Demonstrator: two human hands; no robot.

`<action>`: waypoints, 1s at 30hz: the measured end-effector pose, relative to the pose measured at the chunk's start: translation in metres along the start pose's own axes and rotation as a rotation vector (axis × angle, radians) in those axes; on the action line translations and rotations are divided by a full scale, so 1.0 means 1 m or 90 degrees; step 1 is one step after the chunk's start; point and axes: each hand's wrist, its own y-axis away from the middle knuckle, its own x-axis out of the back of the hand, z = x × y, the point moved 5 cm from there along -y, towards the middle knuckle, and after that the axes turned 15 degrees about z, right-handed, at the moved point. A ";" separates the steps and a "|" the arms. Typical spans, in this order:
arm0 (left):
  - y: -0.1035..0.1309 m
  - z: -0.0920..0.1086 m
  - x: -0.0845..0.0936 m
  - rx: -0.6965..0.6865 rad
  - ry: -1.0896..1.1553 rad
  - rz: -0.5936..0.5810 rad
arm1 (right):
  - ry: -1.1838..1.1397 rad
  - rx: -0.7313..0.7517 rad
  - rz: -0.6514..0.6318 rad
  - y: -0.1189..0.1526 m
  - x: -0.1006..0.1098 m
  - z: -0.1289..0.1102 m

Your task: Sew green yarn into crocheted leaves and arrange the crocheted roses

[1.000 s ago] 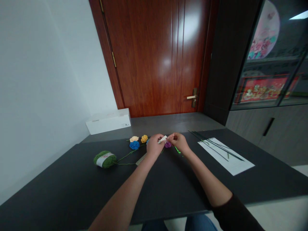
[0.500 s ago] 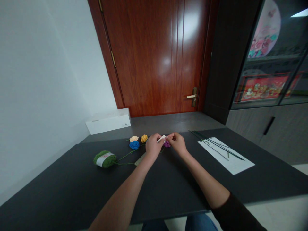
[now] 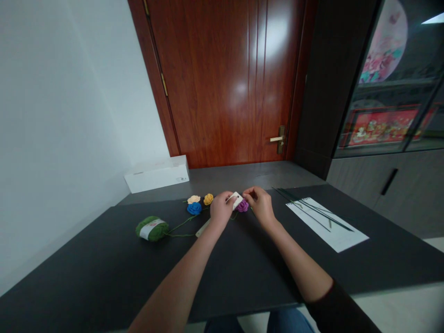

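My left hand (image 3: 222, 208) is closed on a pale flat strip (image 3: 237, 198) with a small dark hole near its end. A pale piece (image 3: 201, 229) shows on the other side of my left wrist; whether it is the same strip is hidden. My right hand (image 3: 260, 205) is just right of the strip's end, thumb and fingertips pinched together. What they hold, if anything, is too small to make out. Between both hands lies a purple yarn rose (image 3: 242, 206). Left of my left hand are blue (image 3: 194, 208), cream (image 3: 194, 199) and yellow (image 3: 208, 199) roses.
A green yarn ball (image 3: 152, 229) with a paper band sits at the left, its strand running toward my left hand. Dark green thin stems (image 3: 322, 213) lie across a white sheet (image 3: 342, 240) at the right. A white box (image 3: 157, 176) stands by the wall.
My right hand has moved slightly right and up, away from the strip. More of the strip's end with its hole and more of the purple rose now show.
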 end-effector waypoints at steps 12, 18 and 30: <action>-0.002 0.006 0.002 -0.093 0.152 -0.040 | -0.114 -0.135 -0.043 0.002 -0.006 0.014; -0.002 0.002 -0.003 -0.073 0.196 -0.042 | -0.147 -0.178 -0.049 0.002 -0.008 0.018; 0.004 -0.003 -0.011 -0.058 0.147 -0.073 | 0.012 0.228 -0.102 0.001 0.002 -0.016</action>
